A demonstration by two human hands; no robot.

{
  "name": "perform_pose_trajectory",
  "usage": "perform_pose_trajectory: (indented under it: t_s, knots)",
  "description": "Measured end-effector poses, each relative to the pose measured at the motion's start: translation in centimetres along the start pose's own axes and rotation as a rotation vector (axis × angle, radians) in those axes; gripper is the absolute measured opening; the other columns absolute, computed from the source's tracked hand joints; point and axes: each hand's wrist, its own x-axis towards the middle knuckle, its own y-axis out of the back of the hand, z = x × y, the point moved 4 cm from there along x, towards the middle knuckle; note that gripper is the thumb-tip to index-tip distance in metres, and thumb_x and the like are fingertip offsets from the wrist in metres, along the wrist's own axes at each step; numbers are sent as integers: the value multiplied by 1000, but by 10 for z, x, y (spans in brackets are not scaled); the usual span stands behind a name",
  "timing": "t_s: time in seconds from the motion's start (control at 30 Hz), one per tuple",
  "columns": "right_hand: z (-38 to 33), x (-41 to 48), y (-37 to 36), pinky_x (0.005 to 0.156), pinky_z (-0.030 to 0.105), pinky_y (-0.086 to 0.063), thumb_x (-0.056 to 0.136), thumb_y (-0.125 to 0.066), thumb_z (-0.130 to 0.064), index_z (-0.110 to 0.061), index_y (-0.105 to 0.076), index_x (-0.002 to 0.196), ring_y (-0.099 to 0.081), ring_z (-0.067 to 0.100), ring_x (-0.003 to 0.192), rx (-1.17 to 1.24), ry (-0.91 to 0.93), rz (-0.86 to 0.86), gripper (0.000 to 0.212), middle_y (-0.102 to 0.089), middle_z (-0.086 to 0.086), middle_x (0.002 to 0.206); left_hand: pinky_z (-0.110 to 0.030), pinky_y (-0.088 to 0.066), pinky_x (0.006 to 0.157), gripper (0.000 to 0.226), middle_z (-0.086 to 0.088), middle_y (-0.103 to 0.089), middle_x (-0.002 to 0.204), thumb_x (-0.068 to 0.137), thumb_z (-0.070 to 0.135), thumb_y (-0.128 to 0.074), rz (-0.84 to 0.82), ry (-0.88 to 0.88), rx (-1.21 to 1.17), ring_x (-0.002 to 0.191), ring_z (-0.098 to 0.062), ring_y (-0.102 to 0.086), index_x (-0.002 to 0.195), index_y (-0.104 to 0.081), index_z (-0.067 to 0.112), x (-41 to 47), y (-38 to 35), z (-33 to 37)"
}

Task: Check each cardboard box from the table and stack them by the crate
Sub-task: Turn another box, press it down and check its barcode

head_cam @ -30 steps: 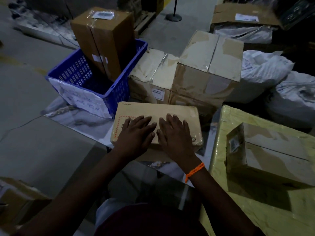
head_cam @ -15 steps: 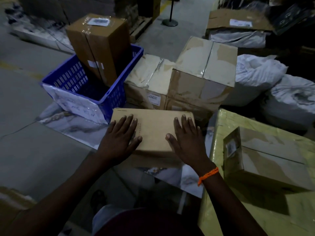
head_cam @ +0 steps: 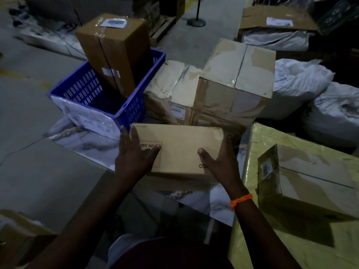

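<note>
A flat brown cardboard box (head_cam: 178, 150) with a dashed red label sits low in front of me, just right of the blue crate (head_cam: 134, 105). My left hand (head_cam: 134, 158) clasps its left end and my right hand (head_cam: 221, 164) its right end, thumbs on top. A tall taped box (head_cam: 114, 49) stands tilted inside the crate. Two worn boxes (head_cam: 237, 78) are stacked behind the held box. Another taped box (head_cam: 310, 181) rests on the yellow-covered table (head_cam: 272, 239) at the right.
White sacks (head_cam: 303, 84) lie at the right behind the table. A marbled sheet (head_cam: 87, 138) lies on the floor under the crate. An open carton (head_cam: 275, 22) and a stanchion base (head_cam: 196, 22) are at the back. A carton (head_cam: 17, 235) sits at lower left.
My hands have slid from the middle of the box top outward to its two ends and now grip it. The box has shifted slightly toward me.
</note>
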Motion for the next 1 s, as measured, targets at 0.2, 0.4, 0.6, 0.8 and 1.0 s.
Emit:
perform_pose_trajectory:
  t_s: [0.2,0.4,0.6,0.8,1.0]
  knots:
    - [4,1,7,86,10,-46,87,-80,-38,-23,-38,153,-54,5,114,220,22,-4,79,-57,-9,131,-52,-54,95,69,-2,-60,131,81,44,-81,8,0,-326,117,-22,-62,135,-43,22,12,9,-7]
    - [-1,-17,13,80,16,-43,83,-86,-27,-21,-36,152,-49,9,117,278,14,39,86,-50,-9,130,-31,-56,79,84,4,-53,135,77,27,-87,62,-20,-543,113,-13,-57,146,-40,26,-11,19,-23]
    - [-3,-21,9,100,33,-48,70,-94,-31,-24,-32,155,-47,19,133,309,13,60,105,-42,3,152,-18,-46,96,114,9,-35,153,67,48,-83,227,-154,-549,133,3,-43,160,-18,34,-29,30,-48]
    - [17,-35,-21,103,50,-53,73,-66,-86,-41,-49,143,-57,17,127,390,-118,8,85,-55,-2,142,-58,-49,99,97,-8,-46,134,71,59,-74,241,-100,-416,124,-27,-47,153,-43,18,-37,19,-90]
    - [29,-59,-33,89,33,-57,91,-74,-45,-26,-60,133,-64,10,104,296,-112,46,48,-62,-2,121,-35,-50,91,73,-9,-50,130,78,60,-71,232,-13,-389,107,-3,-47,142,-45,38,-65,1,-102]
